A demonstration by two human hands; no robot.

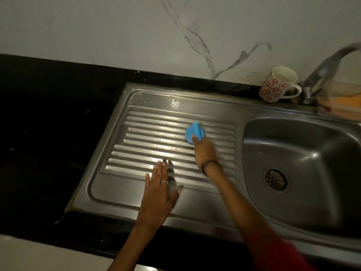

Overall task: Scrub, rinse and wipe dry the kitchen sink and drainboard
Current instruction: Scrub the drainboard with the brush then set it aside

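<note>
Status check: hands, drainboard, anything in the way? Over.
Right hand grips blue scrubber on the drainboard ribs. Left hand flat on its near edge. Droplets on ribs. Mug stands by the tap, clear of the work.

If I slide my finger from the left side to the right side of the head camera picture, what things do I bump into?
Black counter → left hand flat on the drainboard → blue scrubber held by the right hand → flowered mug → sink drain → tap.

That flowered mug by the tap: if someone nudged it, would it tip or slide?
The flowered mug already looks tilted, so a nudge may well rock or tip it. It appears ceramic, so probably stiff, breakable and fairly heavy. The drainboard nearby shows droplets, so it might slide.
</note>
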